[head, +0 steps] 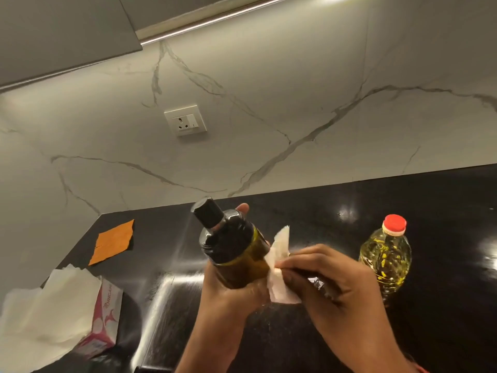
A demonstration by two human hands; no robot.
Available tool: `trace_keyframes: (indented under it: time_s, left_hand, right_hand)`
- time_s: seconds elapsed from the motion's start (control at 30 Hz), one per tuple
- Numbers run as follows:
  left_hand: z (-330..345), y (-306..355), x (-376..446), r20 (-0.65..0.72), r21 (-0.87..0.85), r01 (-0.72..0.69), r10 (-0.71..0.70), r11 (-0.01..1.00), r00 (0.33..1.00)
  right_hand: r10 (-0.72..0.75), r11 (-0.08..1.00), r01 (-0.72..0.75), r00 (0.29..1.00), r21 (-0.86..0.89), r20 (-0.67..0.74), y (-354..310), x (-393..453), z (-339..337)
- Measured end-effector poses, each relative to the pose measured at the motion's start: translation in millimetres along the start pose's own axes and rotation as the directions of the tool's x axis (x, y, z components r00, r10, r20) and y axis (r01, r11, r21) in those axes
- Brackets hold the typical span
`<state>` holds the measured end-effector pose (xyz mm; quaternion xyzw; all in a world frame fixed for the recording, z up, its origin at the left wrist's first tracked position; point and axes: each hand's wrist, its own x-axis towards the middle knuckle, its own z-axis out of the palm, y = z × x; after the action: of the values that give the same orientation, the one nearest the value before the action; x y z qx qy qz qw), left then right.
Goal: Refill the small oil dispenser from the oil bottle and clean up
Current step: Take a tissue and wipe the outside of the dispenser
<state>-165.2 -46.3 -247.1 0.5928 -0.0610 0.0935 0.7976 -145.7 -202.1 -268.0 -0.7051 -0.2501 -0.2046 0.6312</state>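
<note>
My left hand [234, 289] grips the small oil dispenser [231, 243] from below, lifted above the black counter and tilted to the left. It is a dark glass bottle with a black cap on top. My right hand [330, 278] pinches a white tissue [279, 267] and presses it against the dispenser's right side. The oil bottle [387, 257], clear plastic with yellow oil and a red cap on, stands upright on the counter to the right, behind my right hand.
A pink tissue box [105, 316] with white tissues spilling out lies at the counter's left front. An orange cloth [113, 242] lies flat at the back left. A wall socket [185, 120] sits on the marble backsplash.
</note>
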Motion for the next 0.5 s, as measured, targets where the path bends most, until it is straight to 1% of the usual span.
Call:
trace_keyframes:
  time_s: [0.07, 0.1, 0.17, 0.27, 0.33, 0.4, 0.47, 0.5]
  left_hand:
    - [4, -6, -1, -0.018, 0.016, 0.022, -0.022, 1.000, 1.000]
    - [6, -7, -2, -0.015, 0.021, 0.037, -0.037, 0.999, 0.999]
    - [10, -7, -2, -0.003, 0.019, 0.050, -0.050, 0.999, 0.999]
    - [8, -4, 1, -0.021, 0.025, 0.048, -0.048, 0.999, 0.999]
    - [7, -4, 4, -0.039, 0.036, 0.049, -0.048, 0.998, 0.998]
    - [8, -5, 7, -0.068, 0.033, 0.054, -0.052, 0.998, 0.996]
    - [14, -6, 9, -0.098, 0.017, 0.061, -0.059, 0.998, 0.993]
    - [17, -6, 9, -0.107, 0.004, 0.066, -0.066, 0.998, 0.992]
  right_hand:
    - [-0.057, 0.998, 0.058, 0.998, 0.021, -0.019, -12, 8, 5]
    - [-0.061, 0.998, 0.062, 0.998, 0.031, -0.027, -15, 15, 7]
    - [-0.026, 0.999, 0.027, 0.999, 0.027, -0.029, -9, 26, 7]
    - [0.127, 0.990, -0.128, 0.992, 0.059, 0.016, 12, 23, 4]
    - [0.227, 0.959, -0.230, 0.973, 0.169, 0.036, 20, 10, 3]
    - [0.271, 0.925, -0.284, 0.959, 0.252, 0.085, 20, 0, 2]
    - [0.304, 0.882, -0.344, 0.938, 0.323, 0.168, 17, -4, 1]
    - [0.311, 0.845, -0.373, 0.926, 0.384, 0.217, 14, -4, 1]
